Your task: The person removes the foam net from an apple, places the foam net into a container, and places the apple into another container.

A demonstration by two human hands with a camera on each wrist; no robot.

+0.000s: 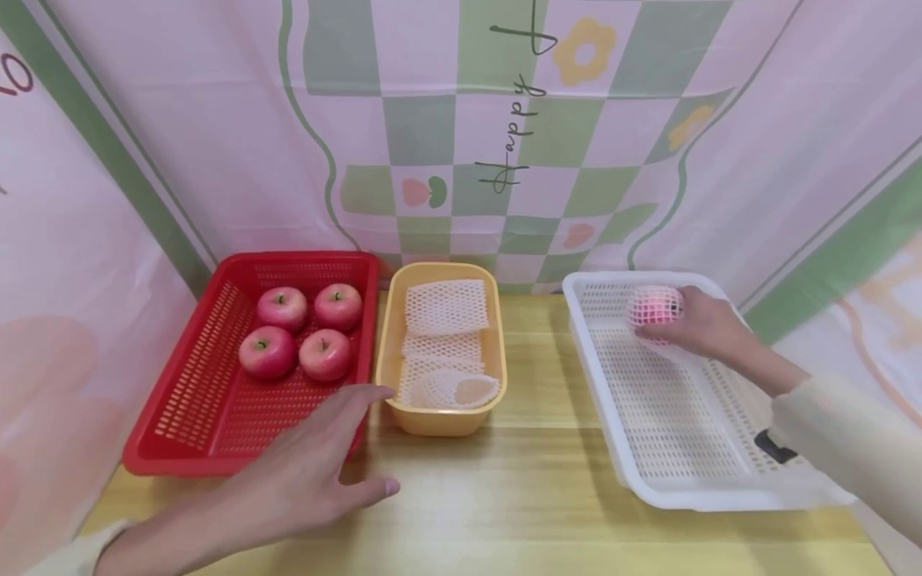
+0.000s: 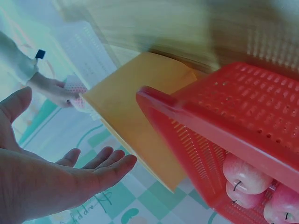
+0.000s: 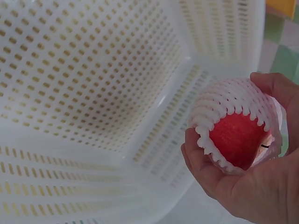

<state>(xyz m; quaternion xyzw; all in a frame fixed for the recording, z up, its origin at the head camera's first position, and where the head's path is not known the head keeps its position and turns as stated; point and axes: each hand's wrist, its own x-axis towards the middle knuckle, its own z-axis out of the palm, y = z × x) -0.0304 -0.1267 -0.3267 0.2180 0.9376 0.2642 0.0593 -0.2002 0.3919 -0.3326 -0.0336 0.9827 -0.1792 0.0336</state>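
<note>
My right hand (image 1: pixel 702 324) grips an apple in a white foam net (image 1: pixel 654 308) over the far end of the white basket (image 1: pixel 619 436). In the right wrist view, red skin and a stem show through the opening of the foam net (image 3: pixel 229 100), with fingers and thumb curled round it. My left hand (image 1: pixel 310 460) holds nothing; its fingers and thumb are spread near the front corner of the red basket (image 1: pixel 180 464). Several bare apples (image 1: pixel 268 352) lie in the red basket. Beside it, a yellow bin (image 1: pixel 442 422) contains flat white foam nets (image 1: pixel 446 308).
All three containers stand in a row on a wooden table (image 1: pixel 533 480). Behind them hangs a checked curtain (image 1: pixel 490 128) with printed lettering. A dark tag (image 1: pixel 775 446) shows by the right sleeve (image 1: pixel 835 440).
</note>
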